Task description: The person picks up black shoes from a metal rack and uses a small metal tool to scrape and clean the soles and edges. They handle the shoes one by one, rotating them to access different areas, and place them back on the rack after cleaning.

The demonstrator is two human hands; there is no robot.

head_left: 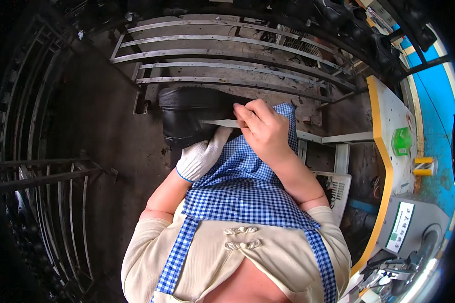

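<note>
A black shoe (187, 117) with a thick dark sole is held on its side in front of my lap. My left hand (202, 155), in a white knitted glove, grips it from beneath near the upper, and the shoe hides some of its fingers. Bare, my right hand (263, 126) is closed at the right end of the shoe. From its fingers a thin, pale, pointed strip (221, 122) reaches left to the shoe's side; I cannot tell whether it is a blade or a flat stick. A blue-and-white checked apron (242, 202) covers my lap.
Metal racks (227, 53) stand ahead, and another rack (50, 177) is at the left. At the right is a yellow-edged bench (389, 116) with a green container (402, 141) and a grey machine (414, 224). A white crate (338, 189) sits below it.
</note>
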